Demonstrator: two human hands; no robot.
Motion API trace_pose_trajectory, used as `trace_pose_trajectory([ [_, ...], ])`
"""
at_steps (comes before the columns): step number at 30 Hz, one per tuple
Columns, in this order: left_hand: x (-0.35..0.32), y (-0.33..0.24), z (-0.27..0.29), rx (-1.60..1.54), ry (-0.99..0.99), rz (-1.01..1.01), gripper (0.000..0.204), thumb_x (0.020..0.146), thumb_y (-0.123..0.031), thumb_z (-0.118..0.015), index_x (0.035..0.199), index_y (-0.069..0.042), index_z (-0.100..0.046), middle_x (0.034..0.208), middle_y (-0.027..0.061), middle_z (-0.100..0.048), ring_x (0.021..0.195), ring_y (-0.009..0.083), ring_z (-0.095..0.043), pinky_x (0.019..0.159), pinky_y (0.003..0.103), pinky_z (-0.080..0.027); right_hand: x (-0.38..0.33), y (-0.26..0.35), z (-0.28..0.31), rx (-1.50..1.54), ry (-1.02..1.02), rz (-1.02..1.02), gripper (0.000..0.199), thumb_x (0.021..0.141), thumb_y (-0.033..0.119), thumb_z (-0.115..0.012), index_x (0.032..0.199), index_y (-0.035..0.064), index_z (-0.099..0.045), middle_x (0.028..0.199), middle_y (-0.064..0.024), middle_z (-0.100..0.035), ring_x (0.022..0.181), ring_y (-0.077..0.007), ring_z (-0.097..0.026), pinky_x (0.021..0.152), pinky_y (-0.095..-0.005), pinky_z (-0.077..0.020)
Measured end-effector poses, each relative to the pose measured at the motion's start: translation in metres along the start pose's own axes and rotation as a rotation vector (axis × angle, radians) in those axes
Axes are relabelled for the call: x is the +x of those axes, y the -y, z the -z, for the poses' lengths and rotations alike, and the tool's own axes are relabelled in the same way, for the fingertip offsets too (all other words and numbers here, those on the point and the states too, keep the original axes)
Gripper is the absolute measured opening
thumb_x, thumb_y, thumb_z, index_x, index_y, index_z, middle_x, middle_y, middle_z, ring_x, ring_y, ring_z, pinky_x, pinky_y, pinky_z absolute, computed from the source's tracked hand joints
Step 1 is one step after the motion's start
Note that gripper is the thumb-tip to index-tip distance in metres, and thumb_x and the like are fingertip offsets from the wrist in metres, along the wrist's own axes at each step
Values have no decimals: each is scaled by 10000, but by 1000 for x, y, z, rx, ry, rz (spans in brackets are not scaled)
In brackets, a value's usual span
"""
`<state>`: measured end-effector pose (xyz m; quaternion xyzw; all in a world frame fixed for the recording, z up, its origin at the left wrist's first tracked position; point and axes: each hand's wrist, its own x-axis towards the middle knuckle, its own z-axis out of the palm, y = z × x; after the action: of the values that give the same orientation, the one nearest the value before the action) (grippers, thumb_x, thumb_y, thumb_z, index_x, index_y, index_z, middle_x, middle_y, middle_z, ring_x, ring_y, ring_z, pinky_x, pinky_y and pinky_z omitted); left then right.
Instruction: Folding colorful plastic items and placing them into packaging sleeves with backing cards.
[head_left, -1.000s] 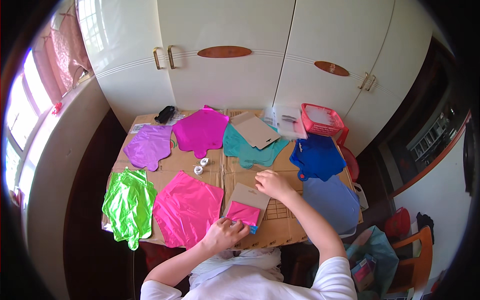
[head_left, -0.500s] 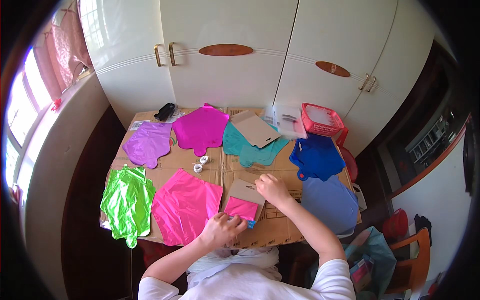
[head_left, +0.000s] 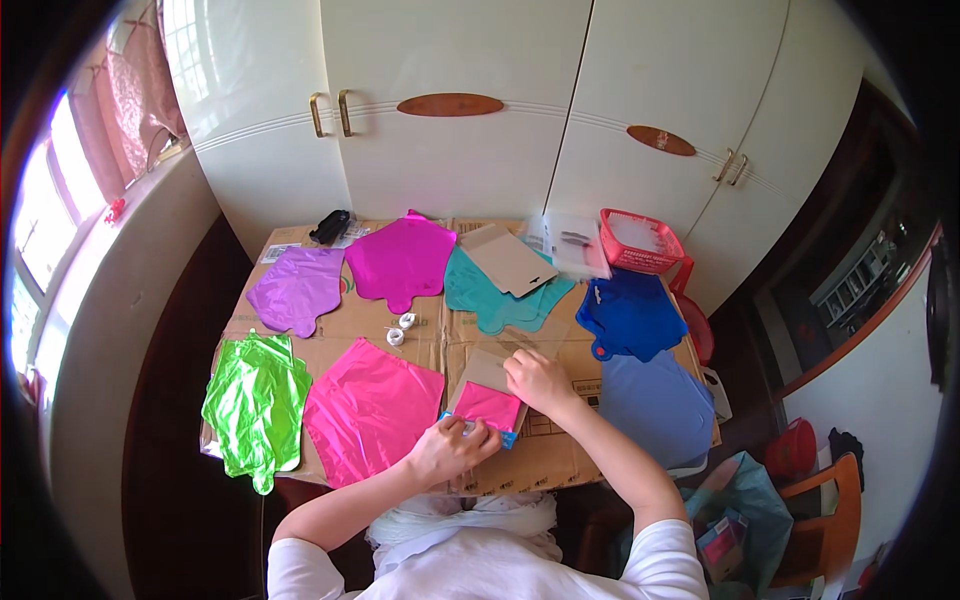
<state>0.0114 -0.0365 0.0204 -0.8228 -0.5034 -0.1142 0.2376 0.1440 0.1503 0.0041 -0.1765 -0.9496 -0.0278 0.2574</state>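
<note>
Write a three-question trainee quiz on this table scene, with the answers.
1. True or false: both hands touch the small pink packet.
2. Which balloon lies nearest the left hand? A green B pink C blue
3. Fill in: the red basket stands at the table's far ____ corner.

Key: 1 true; the right hand is at its top edge. 2 B, the pink balloon. 3 right.

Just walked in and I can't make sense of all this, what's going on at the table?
A person sits at a cardboard-covered table spread with flat foil balloons. Both hands are on a small packet with a pink balloon inside and a brown card backing: the left hand pinches its lower edge, the right hand presses its upper right corner. A larger pink balloon and a green balloon lie to the left.
</note>
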Motion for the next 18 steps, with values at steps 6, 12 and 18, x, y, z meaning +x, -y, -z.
trace_pose_trajectory([
  [6,-4,1,-8,11,-14,-48,281,732,-182,-590,1009,-142,-564,942,39,-604,675,149,-618,659,255,-520,11,0,-18,110,-28,3,52,762,133,-645,757,110,-599,763,-34,-578,772,-227,-621,615,-370,-531],
  [12,-6,6,-14,41,-39,-48,271,728,-183,-593,996,-143,-571,949,42,-610,679,151,-621,671,260,-521,11,9,-4,164,13,66,67,762,114,-619,727,104,-563,757,-37,-572,773,-215,-623,582,-364,-536],
  [18,2,7,-15,27,-64,-35,264,729,-184,-591,990,-147,-576,931,38,-607,679,149,-622,670,257,-519,11,8,-3,83,38,132,51,743,113,-611,734,106,-562,743,-41,-558,764,-215,-625,578,-355,-537],
])
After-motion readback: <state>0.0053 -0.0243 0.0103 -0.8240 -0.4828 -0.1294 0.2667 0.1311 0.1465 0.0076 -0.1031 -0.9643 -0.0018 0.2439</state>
